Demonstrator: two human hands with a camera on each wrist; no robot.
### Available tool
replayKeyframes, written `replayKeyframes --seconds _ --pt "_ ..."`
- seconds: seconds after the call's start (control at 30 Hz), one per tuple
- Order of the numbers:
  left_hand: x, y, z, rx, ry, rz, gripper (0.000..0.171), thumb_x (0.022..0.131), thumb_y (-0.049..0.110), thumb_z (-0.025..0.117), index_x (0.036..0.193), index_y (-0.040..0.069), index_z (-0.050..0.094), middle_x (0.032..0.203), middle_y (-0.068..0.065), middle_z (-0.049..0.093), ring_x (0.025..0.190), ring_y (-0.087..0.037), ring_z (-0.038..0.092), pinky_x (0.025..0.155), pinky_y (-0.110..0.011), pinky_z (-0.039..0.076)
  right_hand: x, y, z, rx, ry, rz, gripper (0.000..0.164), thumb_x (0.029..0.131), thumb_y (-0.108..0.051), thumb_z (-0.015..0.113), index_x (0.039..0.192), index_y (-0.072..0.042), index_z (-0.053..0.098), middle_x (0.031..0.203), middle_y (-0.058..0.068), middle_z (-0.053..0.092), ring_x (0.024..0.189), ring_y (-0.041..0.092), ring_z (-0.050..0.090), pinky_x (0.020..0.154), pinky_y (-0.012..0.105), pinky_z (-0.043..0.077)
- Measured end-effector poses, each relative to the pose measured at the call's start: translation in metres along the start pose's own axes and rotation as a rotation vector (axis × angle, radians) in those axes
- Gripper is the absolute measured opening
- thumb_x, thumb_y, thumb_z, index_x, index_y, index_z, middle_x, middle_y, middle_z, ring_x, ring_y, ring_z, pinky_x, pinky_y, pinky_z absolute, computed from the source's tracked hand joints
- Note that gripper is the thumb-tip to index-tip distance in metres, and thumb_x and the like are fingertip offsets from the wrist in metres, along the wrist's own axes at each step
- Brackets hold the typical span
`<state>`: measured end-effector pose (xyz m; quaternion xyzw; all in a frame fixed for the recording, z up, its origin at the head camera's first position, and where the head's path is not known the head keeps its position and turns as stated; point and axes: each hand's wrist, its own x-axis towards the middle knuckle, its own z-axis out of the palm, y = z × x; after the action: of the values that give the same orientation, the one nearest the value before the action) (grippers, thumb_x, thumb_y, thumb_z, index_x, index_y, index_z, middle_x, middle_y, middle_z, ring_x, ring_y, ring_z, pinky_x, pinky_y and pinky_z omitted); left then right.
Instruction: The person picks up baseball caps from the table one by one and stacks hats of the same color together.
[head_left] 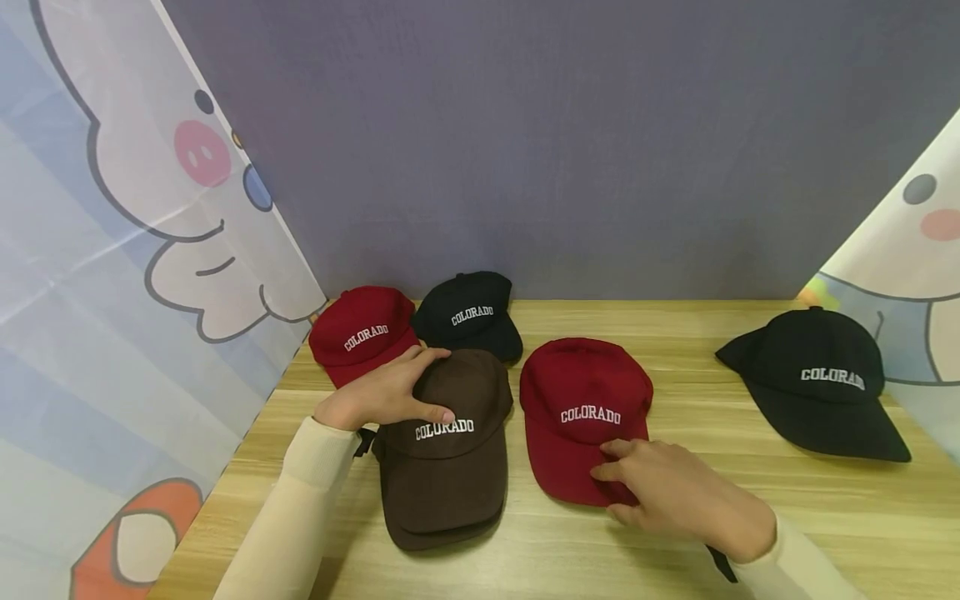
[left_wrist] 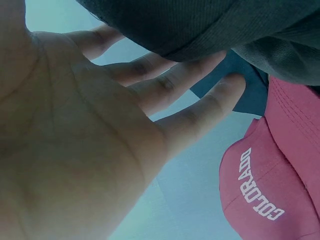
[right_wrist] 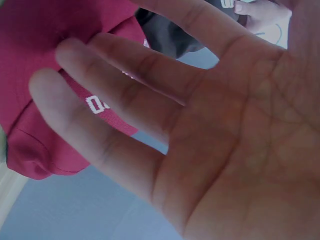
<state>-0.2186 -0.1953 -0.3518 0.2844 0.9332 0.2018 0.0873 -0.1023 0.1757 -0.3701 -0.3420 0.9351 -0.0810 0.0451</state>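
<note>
A brown cap (head_left: 444, 487) lettered COLORADO lies brim toward me, a second brown brim edge showing under its own. My left hand (head_left: 390, 390) rests on the left of its crown, thumb over the lettering and forefinger near the top. In the left wrist view, the straight fingers (left_wrist: 195, 125) reach under the dark cloth (left_wrist: 200, 25). To its right lies a red cap (head_left: 587, 375), also brim toward me. My right hand (head_left: 667, 487) is at the right side of that brim, fingertips over it. The right wrist view has its fingers (right_wrist: 110, 95) extended across the red cloth.
Behind the brown cap sit another red cap (head_left: 360, 321) and a black cap (head_left: 465, 312), side by side. A further black cap (head_left: 817, 375) lies at the right of the wooden table (head_left: 675, 333). A grey wall (head_left: 525, 150) stands behind, with cartoon-printed curtains (head_left: 135, 275) at the sides.
</note>
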Motion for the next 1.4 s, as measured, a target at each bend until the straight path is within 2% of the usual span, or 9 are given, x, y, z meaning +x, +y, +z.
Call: replayKeyframes --seconds 0.27,0.4,0.57,0.67,0.77,0.93,1.17,1.27,1.4 --pt "-0.001 -0.001 -0.001 -0.001 0.011 0.012 0.097 0.061 0.073 0.063 0.139 0.025 0.032 0.119 0.008 0.037 0.107 -0.009 0.04 0.089 -0.028 0.034 -0.001 -0.001 -0.002 0.004 0.007 -0.011 0.038 0.079 -0.04 0.064 0.113 -0.025 0.063 0.122 0.005 0.052 0.1 0.023 0.056 0.076 0.041 0.044" --pt "-0.001 -0.004 -0.005 -0.001 0.037 0.016 0.091 0.067 0.072 0.059 0.138 0.022 0.034 0.121 0.007 0.04 0.109 -0.01 0.042 0.091 -0.029 0.033 0.001 0.007 -0.008 -0.015 0.111 -0.016 0.036 0.083 -0.044 0.06 0.114 -0.024 0.062 0.115 -0.004 0.053 0.098 0.015 0.055 0.075 0.037 0.044" --pt "-0.001 -0.01 -0.011 -0.026 0.092 0.013 0.073 0.079 0.065 0.052 0.135 0.018 0.039 0.122 0.003 0.047 0.111 -0.015 0.046 0.092 -0.033 0.033 0.006 0.032 -0.012 -0.006 0.282 -0.006 0.03 0.084 -0.039 0.061 0.11 -0.024 0.061 0.105 -0.013 0.052 0.076 0.002 0.052 0.065 0.027 0.043" --pt "-0.001 -0.014 -0.014 -0.018 0.128 0.018 0.062 0.086 0.059 0.048 0.131 0.017 0.043 0.121 0.0 0.05 0.111 -0.018 0.048 0.093 -0.034 0.033 0.008 0.052 -0.011 0.003 0.356 0.044 0.028 0.082 -0.035 0.064 0.108 -0.025 0.061 0.102 -0.014 0.049 0.07 -0.001 0.046 0.061 0.025 0.04" --pt "-0.002 -0.018 -0.015 0.035 0.178 0.001 0.048 0.089 0.051 0.048 0.125 0.019 0.049 0.118 0.0 0.053 0.108 -0.019 0.05 0.092 -0.036 0.035 0.009 0.071 -0.008 0.002 0.401 0.111 0.031 0.081 -0.033 0.065 0.11 -0.022 0.059 0.102 -0.011 0.048 0.073 0.003 0.048 0.061 0.026 0.039" --pt "-0.003 -0.029 -0.019 0.132 0.27 -0.083 0.035 0.089 0.041 0.053 0.117 0.02 0.054 0.107 0.002 0.058 0.1 -0.019 0.054 0.082 -0.04 0.041 0.008 0.088 -0.001 0.008 0.396 0.176 0.042 0.083 -0.033 0.063 0.119 -0.014 0.053 0.107 -0.003 0.048 0.086 0.015 0.054 0.066 0.03 0.042" --pt "-0.001 -0.049 -0.019 0.13 0.403 -0.177 0.026 0.083 0.033 0.062 0.105 0.019 0.058 0.091 0.003 0.062 0.082 -0.017 0.059 0.066 -0.04 0.044 0.007 0.094 0.004 0.031 0.36 0.187 0.049 0.085 -0.038 0.06 0.126 -0.014 0.048 0.11 -0.001 0.048 0.09 0.018 0.056 0.068 0.036 0.043" --pt "-0.001 -0.057 -0.017 0.157 0.384 -0.191 0.028 0.078 0.028 0.068 0.102 0.018 0.058 0.09 0.001 0.06 0.08 -0.017 0.057 0.066 -0.04 0.044 0.007 0.094 0.005 0.046 0.343 0.183 0.051 0.086 -0.04 0.059 0.128 -0.015 0.045 0.112 -0.002 0.048 0.092 0.017 0.056 0.07 0.037 0.043" --pt "0.0 -0.069 -0.008 0.19 0.287 -0.18 0.033 0.071 0.024 0.073 0.1 0.017 0.059 0.091 -0.002 0.056 0.083 -0.019 0.051 0.07 -0.039 0.042 0.007 0.094 0.005 0.059 0.324 0.194 0.052 0.087 -0.043 0.057 0.13 -0.017 0.044 0.114 -0.003 0.047 0.094 0.017 0.056 0.071 0.038 0.042"
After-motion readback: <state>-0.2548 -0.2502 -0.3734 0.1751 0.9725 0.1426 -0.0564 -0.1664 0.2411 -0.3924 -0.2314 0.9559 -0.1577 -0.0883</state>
